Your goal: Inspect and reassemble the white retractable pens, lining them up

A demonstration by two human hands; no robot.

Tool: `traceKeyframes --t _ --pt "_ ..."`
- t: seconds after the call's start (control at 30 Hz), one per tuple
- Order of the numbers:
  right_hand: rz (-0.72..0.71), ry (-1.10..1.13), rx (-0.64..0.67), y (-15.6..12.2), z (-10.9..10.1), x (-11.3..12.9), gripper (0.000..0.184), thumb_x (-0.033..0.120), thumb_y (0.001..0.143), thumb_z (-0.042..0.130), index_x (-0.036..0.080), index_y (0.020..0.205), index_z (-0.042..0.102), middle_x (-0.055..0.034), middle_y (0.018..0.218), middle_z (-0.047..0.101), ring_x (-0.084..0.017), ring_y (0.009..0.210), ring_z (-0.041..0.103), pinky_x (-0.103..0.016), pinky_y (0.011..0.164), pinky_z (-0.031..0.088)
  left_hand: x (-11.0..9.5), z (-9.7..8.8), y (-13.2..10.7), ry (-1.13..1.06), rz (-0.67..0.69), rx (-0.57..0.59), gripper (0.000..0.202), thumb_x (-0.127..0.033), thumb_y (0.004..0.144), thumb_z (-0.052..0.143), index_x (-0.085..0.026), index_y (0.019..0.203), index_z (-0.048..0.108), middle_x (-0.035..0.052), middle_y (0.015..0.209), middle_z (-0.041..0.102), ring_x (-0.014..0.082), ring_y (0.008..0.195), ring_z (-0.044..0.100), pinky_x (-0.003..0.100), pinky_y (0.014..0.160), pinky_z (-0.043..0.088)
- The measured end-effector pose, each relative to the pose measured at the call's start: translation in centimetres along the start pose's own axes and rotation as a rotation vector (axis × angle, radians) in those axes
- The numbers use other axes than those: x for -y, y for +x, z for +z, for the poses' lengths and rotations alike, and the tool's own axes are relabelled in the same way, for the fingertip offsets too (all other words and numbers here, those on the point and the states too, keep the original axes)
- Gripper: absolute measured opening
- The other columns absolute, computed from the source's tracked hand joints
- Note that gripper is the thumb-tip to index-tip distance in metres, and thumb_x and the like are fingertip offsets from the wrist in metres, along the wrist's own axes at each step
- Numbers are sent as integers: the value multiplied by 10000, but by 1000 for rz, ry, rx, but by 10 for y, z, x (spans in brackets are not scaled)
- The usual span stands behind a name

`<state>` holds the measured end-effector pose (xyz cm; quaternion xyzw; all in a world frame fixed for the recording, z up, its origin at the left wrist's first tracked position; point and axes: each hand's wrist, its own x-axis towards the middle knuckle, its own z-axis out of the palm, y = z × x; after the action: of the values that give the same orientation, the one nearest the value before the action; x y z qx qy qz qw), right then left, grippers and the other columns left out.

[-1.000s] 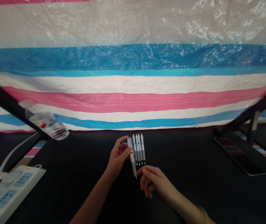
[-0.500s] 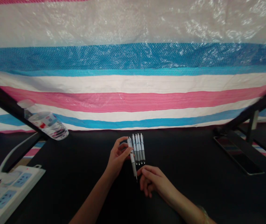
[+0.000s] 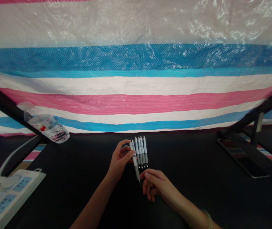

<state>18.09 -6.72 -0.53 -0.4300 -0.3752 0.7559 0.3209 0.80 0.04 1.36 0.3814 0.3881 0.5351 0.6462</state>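
My left hand [image 3: 121, 158] pinches a white click pen [image 3: 135, 165] with a grey grip between thumb and fingers. The pen slants with its clicker end up and away, and a thin point sticks out at its lower end. Close beside that point is my right hand [image 3: 155, 183], its thumb pressed against the index finger and the other fingers curled. Whatever it may hold is hidden. Several similar white pens [image 3: 142, 149] lie side by side in a row just right of the held pen, their grey grips towards me.
On the black table [image 3: 186, 159], a phone [image 3: 243, 158] lies at right. A clear water bottle [image 3: 47, 125] leans behind a black bar at left. A white power strip [image 3: 14, 190] with a plugged cable sits at front left. Striped plastic sheeting [image 3: 136, 105] hangs behind.
Almost nothing differs. Both hands and the held pen keep their places; the whole view has shifted very slightly.
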Motion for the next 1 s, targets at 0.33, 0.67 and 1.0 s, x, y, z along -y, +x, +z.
traceKeyframes --t 0.33,0.67,1.0 --pt "10 -19 0 -1 1 3 530 636 784 605 128 935 603 -4 603 631 -94 416 540 -186 383 351 0 -2 1 -8 19 -25 486 -286 719 807 -234 1134 560 -19 807 636 148 633 648 254 562 545" --pt "15 -6 -9 -1 2 3 527 616 749 636 122 929 622 -4 588 633 -90 406 542 -172 368 361 12 -13 9 320 223 -159 523 -323 766 745 -223 1257 597 -23 855 603 119 696 623 233 635 530" --pt "8 -11 -4 -1 2 4 482 570 759 636 118 928 627 -6 591 637 -91 408 542 -171 367 367 15 -18 11 434 227 -182 401 -342 821 672 -184 1185 618 -6 845 617 140 691 649 278 659 557"
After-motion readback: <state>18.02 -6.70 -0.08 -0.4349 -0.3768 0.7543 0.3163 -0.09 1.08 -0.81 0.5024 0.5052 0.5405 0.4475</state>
